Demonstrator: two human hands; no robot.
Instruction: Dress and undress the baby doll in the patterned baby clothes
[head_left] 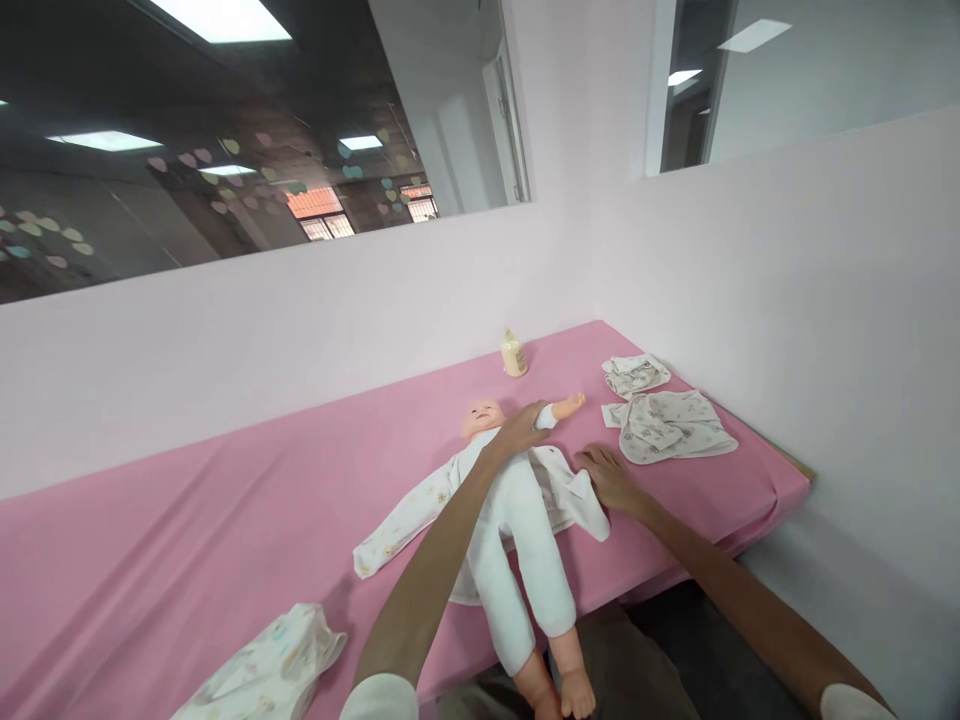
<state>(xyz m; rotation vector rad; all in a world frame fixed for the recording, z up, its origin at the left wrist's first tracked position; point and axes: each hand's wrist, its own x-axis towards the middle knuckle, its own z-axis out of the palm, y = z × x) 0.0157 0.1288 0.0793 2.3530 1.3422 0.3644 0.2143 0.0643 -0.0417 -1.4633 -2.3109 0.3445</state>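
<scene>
A baby doll (pixel 525 520) in a white footless suit lies on its back, legs hanging over the near table edge. A white printed baby jacket (pixel 409 520) lies opened under it, one sleeve stretched out over the doll's arm on the left of the picture. My left hand (pixel 523 428) is closed around the doll's other upper arm, whose hand sticks out beyond my fingers. On the right side of the doll, my right hand (pixel 609 480) has its fingers curled at the jacket's loose sleeve; the thumb is hidden.
A pink sheet (pixel 247 500) covers the table, with white walls behind and to the right. A cream bottle (pixel 514 355) stands at the back. Folded printed clothes (pixel 675 425) lie at the right, beside a folded cloth (pixel 636 374). Another printed garment (pixel 270 665) lies front left.
</scene>
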